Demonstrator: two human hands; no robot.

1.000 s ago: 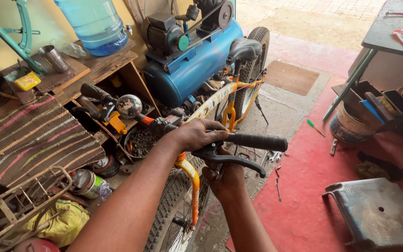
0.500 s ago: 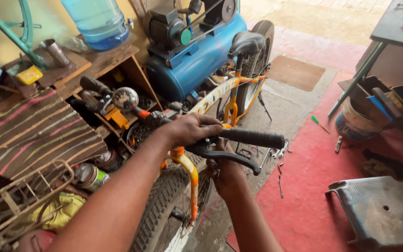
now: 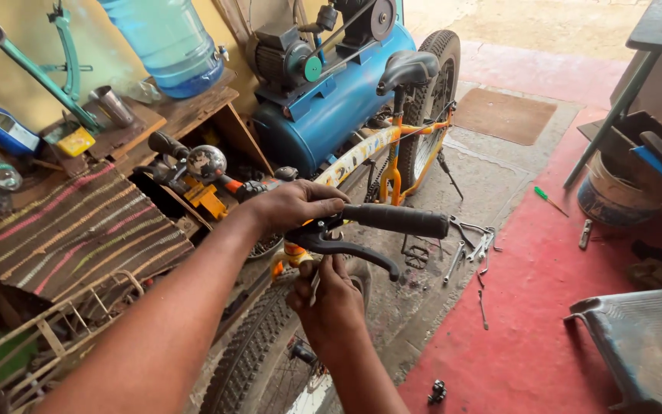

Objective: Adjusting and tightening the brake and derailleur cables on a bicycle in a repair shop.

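1. My left hand [image 3: 294,205] is clamped over the handlebar beside the black grip [image 3: 396,220].
2. My right hand [image 3: 331,300] is closed on a small tool under the brake lever [image 3: 346,247]; its tip is hidden.
3. Risk, as I judge it: the tool slips, barking my fingers, or the bicycle [image 3: 392,146] rolls off line.

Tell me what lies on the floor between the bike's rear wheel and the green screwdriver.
In the head view, the stretch between the rear wheel and green screwdriver is bare concrete floor; only the kickstand reaches into it.

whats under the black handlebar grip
A black brake lever and the right hand holding a thin metal tool up to it; the hand hides the clamp.
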